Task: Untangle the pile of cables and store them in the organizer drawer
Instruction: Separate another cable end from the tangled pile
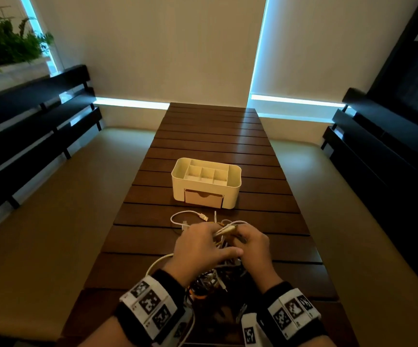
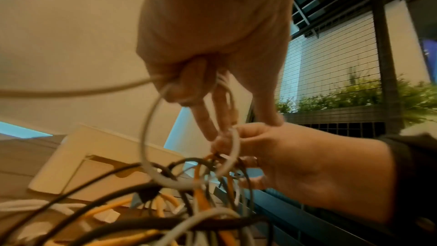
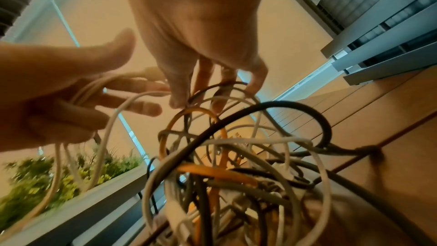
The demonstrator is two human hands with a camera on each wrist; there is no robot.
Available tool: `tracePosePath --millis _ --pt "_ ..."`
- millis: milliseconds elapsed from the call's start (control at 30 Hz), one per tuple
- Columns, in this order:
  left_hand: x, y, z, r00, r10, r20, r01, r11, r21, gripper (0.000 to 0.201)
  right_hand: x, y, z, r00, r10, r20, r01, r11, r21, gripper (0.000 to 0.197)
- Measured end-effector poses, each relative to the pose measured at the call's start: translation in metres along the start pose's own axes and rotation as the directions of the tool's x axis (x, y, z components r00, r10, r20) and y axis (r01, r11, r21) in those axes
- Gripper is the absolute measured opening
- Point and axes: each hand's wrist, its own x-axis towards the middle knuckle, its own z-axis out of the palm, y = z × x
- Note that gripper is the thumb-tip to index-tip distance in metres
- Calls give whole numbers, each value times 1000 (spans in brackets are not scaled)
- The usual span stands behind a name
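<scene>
Item: pile of cables (image 1: 218,276), mixed white, black and orange, lying tangled on the near end of the slatted wooden table (image 1: 228,146), partly lifted between both hands. Left hand (image 1: 197,246): its fingers (image 2: 189,85) curl round a bunch of white cable (image 2: 151,122), one loop hanging free below the knuckles while a strand runs off to the side; the hold looks meant to keep this cable apart from the rest so it can be drawn out. Right hand (image 1: 254,246): its fingers (image 3: 179,98) reach down and pinch at thin strands on top of the knot, just above an orange cable (image 3: 203,171), probably holding the mass back while the white one is freed. A further white cable with a USB plug (image 1: 204,217) trails on the table between the pile and the organizer (image 1: 236,181). The organizer is cream, with open compartments on top, and stands beyond the hands at mid-table; its drawer (image 1: 204,198) faces the person and is closed. Nothing appears stored yet; untangling seems at an early stage.
</scene>
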Motion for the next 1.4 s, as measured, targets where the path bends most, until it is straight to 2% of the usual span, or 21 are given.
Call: tracePosePath --millis 33,100,167,233,300,367,467,600,700,733,833,900,967,1033,1133,1167,1200,1267,1333,1400 --pt "-1 4 3 999 -11 -39 13 998 54 40 -2 -1 1 1000 3 -14 -4 996 -87 23" --pt "3 6 4 997 -69 -43 73 992 101 32 -5 -4 2 998 5 -59 -18 975 -223 17" --pt "10 2 2 989 -144 27 140 983 115 32 -6 -3 2 994 -21 -110 0 982 -187 12" --pt "16 -1 -2 983 -151 107 148 988 38 31 -8 0 5 993 -39 -116 22 990 -142 11" --pt "17 -1 -5 982 -128 137 149 976 -157 27 -10 4 9 994 -51 -100 44 996 -72 9" --pt "16 0 -6 985 -118 126 157 914 -373 29 -12 3 11 990 -75 -119 74 997 -10 15" --pt "15 -1 -4 989 -117 95 151 787 -598 34 -12 -1 11 983 -85 -163 92 995 36 27" --pt "12 2 -7 993 -115 -1 71 621 -781 39 -9 -4 13 983 -125 -136 117 991 -71 30" --pt "6 9 -14 994 -99 -54 7 532 -847 37 -7 -10 16 990 -97 -98 75 974 -213 55" --pt "3 12 -15 992 -106 -66 -4 501 -865 36 -7 -13 17 994 -84 -73 62 964 -257 58" --pt "-1 14 -19 987 -123 -105 -45 419 -907 36 -6 -19 15 996 -89 -3 84 942 -325 52" --pt "-1 12 -23 985 -109 -131 -81 378 -922 36 -8 -22 12 996 -76 53 92 901 -424 63" --pt "0 11 -27 982 -87 -169 -130 345 -930 37 -6 -21 9 994 -40 104 86 871 -484 59" --pt "1 11 -30 977 -72 -201 -170 305 -937 39 0 -19 5 990 -9 143 63 924 -377 44" --pt "2 10 -39 975 -79 -208 -193 162 -968 41 7 -17 -4 962 10 273 -10 1000 -2 35" --pt "4 8 -43 975 -87 -204 -190 152 -970 42 8 -18 -7 954 13 298 -46 993 105 34" --pt "5 9 -49 978 -91 -189 -170 187 -968 44 7 -19 -10 957 6 290 -60 982 178 29" --pt "7 10 -58 987 -65 -147 -116 344 -932 43 4 -21 -15 975 -27 220 -16 981 194 20" --pt "6 13 -61 995 -8 -96 -82 452 -888 38 0 -23 -13 991 -58 123 55 998 33 31" --pt "4 17 -62 996 30 -80 -85 497 -863 37 -1 -28 -6 985 -137 -102 121 982 -142 19"
